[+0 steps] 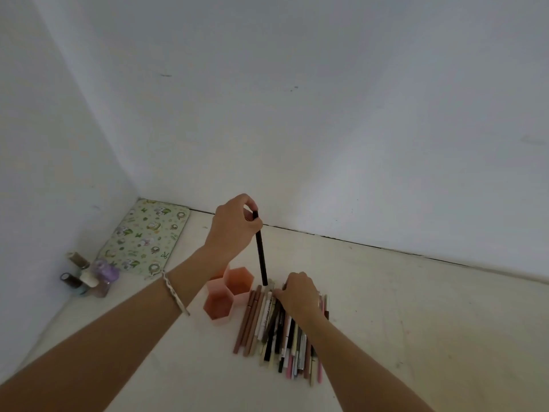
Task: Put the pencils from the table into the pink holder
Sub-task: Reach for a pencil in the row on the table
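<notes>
A pink holder (225, 295) made of hexagonal cups stands on the white table, its openings showing. Just right of it lies a pile of several pencils (276, 331) in brown, black, white and pink. My left hand (231, 227) pinches the top end of a black pencil (260, 251), which stands nearly upright with its lower end between the holder and the pile. My right hand (297, 292) rests on the far end of the pile, fingers curled over the pencil tips; whether it grips one is hidden.
A green patterned mat (145, 236) lies in the back left corner. Several nail polish bottles (89, 275) stand left of the holder. White walls (326, 114) close the table at the back and left. Bare tabletop (430, 307) stretches to the right.
</notes>
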`<state>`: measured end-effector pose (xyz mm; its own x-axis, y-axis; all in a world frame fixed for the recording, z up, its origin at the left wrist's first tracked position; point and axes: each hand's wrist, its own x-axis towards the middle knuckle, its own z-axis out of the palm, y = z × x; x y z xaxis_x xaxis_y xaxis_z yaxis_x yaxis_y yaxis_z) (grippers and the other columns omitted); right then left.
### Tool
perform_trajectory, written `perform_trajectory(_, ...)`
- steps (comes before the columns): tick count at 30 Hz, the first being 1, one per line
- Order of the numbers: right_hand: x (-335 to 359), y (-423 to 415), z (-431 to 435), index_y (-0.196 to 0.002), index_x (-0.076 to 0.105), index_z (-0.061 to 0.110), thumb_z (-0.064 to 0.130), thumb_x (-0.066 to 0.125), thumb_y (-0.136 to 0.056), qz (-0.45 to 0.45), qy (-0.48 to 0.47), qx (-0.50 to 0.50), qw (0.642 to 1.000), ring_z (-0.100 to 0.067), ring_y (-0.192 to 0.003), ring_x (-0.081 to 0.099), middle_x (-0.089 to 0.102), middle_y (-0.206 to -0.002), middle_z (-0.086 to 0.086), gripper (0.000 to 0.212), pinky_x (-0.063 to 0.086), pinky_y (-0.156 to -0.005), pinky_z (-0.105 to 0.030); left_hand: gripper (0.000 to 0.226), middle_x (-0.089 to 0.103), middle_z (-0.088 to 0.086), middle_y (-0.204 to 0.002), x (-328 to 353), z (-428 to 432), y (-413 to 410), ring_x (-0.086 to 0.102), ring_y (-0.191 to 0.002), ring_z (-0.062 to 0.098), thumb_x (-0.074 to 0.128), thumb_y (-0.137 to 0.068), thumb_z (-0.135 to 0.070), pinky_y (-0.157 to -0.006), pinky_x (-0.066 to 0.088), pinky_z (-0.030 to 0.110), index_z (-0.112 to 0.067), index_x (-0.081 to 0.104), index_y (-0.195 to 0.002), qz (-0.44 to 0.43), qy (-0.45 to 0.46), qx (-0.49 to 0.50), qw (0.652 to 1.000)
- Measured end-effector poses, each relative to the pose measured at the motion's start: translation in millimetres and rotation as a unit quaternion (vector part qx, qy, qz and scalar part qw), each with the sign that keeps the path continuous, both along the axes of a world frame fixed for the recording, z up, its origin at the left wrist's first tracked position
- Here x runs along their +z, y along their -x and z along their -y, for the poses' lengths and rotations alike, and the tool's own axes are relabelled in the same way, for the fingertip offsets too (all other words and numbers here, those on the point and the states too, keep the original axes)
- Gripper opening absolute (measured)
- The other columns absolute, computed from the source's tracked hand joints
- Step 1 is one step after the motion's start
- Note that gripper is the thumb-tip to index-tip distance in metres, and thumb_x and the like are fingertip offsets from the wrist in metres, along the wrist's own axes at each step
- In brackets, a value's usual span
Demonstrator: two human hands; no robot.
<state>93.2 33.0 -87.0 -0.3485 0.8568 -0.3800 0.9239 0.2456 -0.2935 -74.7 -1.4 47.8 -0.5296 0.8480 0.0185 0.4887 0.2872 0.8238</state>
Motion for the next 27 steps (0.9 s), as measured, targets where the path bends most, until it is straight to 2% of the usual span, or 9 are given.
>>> perform_trajectory(2, -1, 2, 4, -0.1, 0.061, 0.008, 0.035, 0.061, -0.091, -0.024, -0.006, -0.014, 1.0, -0.022, -0.092, 0.062, 0.062, -0.1, -0.007, 0.028, 0.053, -0.077, -0.033, 0.014, 0.069, -0.008, -0.072, -1, 4, 0, 0.058, -0.049, 0.0, 0.069, -0.083, -0.013, -0.046, 0.039, 0.011, -0.023, 0.059, -0.087, -0.004, -0.007, 0.008, 1.0)
perform_trajectory(4, 1, 4, 5, -0.094, 0.063, 0.007, 0.023, 0.057, -0.092, -0.092, 0.0, -0.059, 0.994, -0.019, -0.081, 0.063, 0.066, -0.092, -0.007, 0.017, 0.054, -0.072, -0.034, 0.014, 0.069, -0.008, -0.073, 1, 8, 1, 0.063, -0.057, 0.002, 0.069, -0.083, -0.014, -0.051, 0.044, 0.014, -0.023, 0.06, -0.088, -0.01, -0.023, 0.01, 1.0)
perform_trajectory(7, 15, 4, -2, -0.085, 0.065, 0.0, 0.013, 0.05, -0.094, -0.209, -0.009, -0.117, 0.971, -0.015, -0.056, 0.051, 0.066, -0.074, -0.015, 0.021, 0.049, -0.055, -0.034, 0.014, 0.069, -0.012, -0.074, 14, 16, 16, 0.067, -0.064, 0.0, 0.07, -0.083, -0.013, -0.054, 0.047, 0.008, -0.023, 0.062, -0.09, -0.02, -0.075, 0.029, 0.997)
perform_trajectory(10, 47, 5, -17, -0.105, 0.061, 0.019, 0.012, 0.05, -0.095, -0.335, -0.049, -0.182, 0.923, -0.009, -0.05, 0.048, 0.061, -0.065, -0.001, 0.016, 0.039, -0.045, -0.011, 0.017, 0.069, -0.012, -0.072, 29, 31, 45, 0.066, -0.064, -0.005, 0.07, -0.081, -0.012, -0.054, 0.045, 0.004, -0.025, 0.062, -0.088, -0.017, -0.157, 0.099, 0.982)
perform_trajectory(13, 74, 12, -27, -0.108, 0.055, 0.016, 0.015, 0.055, -0.094, -0.432, -0.084, -0.249, 0.863, -0.006, -0.053, 0.05, 0.056, -0.064, 0.006, 0.014, 0.038, -0.047, -0.01, 0.02, 0.068, -0.011, -0.072, 24, 51, 65, 0.066, -0.065, -0.002, 0.069, -0.081, -0.01, -0.06, 0.048, 0.006, -0.026, 0.061, -0.088, -0.02, -0.199, 0.138, 0.97)
perform_trajectory(16, 88, 27, -21, -0.103, 0.056, 0.014, 0.016, 0.058, -0.093, -0.485, -0.09, -0.262, 0.829, -0.009, -0.059, 0.053, 0.06, -0.072, 0.005, 0.01, 0.039, -0.049, -0.008, 0.024, 0.067, -0.013, -0.073, 1, 66, 65, 0.066, -0.068, -0.001, 0.07, -0.082, -0.007, -0.065, 0.055, 0.015, -0.028, 0.059, -0.089, -0.031, -0.167, 0.127, 0.977)
perform_trajectory(19, 93, 42, -7, -0.101, 0.055, 0.017, 0.017, 0.058, -0.093, -0.516, -0.083, -0.245, 0.817, -0.003, -0.059, 0.054, 0.062, -0.078, 0.001, 0.008, 0.041, -0.051, -0.009, 0.021, 0.066, -0.014, -0.075, -27, 77, 60, 0.066, -0.07, -0.002, 0.07, -0.082, -0.006, -0.068, 0.057, 0.019, -0.023, 0.061, -0.09, -0.058, -0.105, 0.085, 0.989)
perform_trajectory(23, 97, 55, 14, -0.098, 0.056, 0.021, 0.015, 0.058, -0.093, -0.548, -0.094, -0.206, 0.805, 0.005, -0.059, 0.055, 0.062, -0.077, 0.006, 0.009, 0.043, -0.055, -0.008, 0.015, 0.067, -0.007, -0.09, -53, 87, 57, 0.063, -0.084, 0.009, 0.068, -0.083, -0.01, -0.078, 0.055, 0.031, -0.021, 0.064, -0.094, -0.103, -0.024, 0.025, 0.994)
perform_trajectory(27, 101, 66, 29, -0.098, 0.056, 0.025, 0.015, 0.06, -0.092, -0.567, -0.113, -0.167, 0.799, 0.002, -0.067, 0.058, 0.063, -0.08, 0.01, 0.012, 0.046, -0.061, -0.009, 0.021, 0.062, -0.009, -0.104, -43, 88, 68, 0.058, -0.092, 0.009, 0.063, -0.085, -0.017, -0.081, 0.052, 0.032, -0.023, 0.067, -0.105, -0.105, -0.036, 0.093, 0.989)
